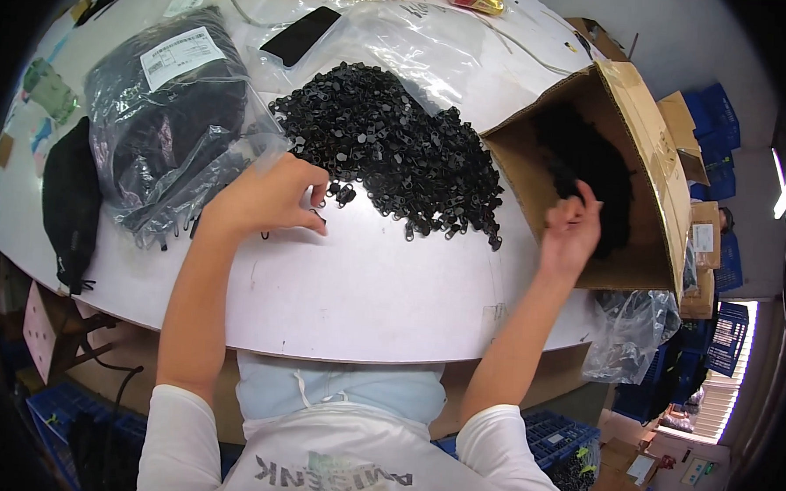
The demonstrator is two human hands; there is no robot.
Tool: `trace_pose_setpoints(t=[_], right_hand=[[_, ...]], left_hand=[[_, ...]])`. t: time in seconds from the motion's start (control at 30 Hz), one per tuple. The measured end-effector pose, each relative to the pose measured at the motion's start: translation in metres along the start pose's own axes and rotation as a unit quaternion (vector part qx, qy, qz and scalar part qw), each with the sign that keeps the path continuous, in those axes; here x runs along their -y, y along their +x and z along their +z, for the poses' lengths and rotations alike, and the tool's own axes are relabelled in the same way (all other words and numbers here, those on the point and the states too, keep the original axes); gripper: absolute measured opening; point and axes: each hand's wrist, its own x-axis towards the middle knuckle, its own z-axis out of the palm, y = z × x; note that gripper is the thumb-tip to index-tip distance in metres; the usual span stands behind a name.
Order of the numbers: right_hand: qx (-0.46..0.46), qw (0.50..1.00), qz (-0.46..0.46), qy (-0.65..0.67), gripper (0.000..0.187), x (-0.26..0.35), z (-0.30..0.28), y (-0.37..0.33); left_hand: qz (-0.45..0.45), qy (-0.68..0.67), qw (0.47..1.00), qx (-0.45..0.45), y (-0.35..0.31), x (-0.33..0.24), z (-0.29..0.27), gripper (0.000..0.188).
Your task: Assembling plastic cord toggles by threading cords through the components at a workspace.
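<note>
A large heap of small black pieces with ring-like loops [376,126] lies on the white table. At its near left edge is my left hand [268,196], thumb and fingers apart, with a black piece close to the thumb tip. My right hand [572,231] is at the mouth of a cardboard box [648,125] tipped on its side. Its fingers are curled together, and whatever they hold blends into the dark contents. Inside the box lies a mass of black material [611,180].
Left of the heap sits a clear plastic bag [167,104] packed with black goods, a black cloth pouch [70,205] beside it. A black phone [300,35] lies behind the heap on clear plastic sheeting [402,35]. Crumpled plastic [630,330] hangs below the box; blue crates [714,128] stand right.
</note>
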Motion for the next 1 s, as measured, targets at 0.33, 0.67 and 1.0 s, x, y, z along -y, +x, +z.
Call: trace_pose_setpoints(t=[0.33,0.67,1.0], right_hand=[[0.091,0.933,0.049,-0.344,0.036,-0.005,0.037,-0.052],[0.333,0.781,0.062,-0.524,0.020,-0.065,0.097,-0.079],[0.436,0.655,-0.045,-0.615,0.019,-0.084,0.123,-0.071]], left_hand=[[0.039,0.086,0.994,-0.060,0.003,0.027,0.016,0.018],[0.078,-0.004,0.997,-0.018,0.008,0.004,0.015,0.012],[0.181,-0.203,0.961,-0.044,0.014,0.003,0.022,0.009]])
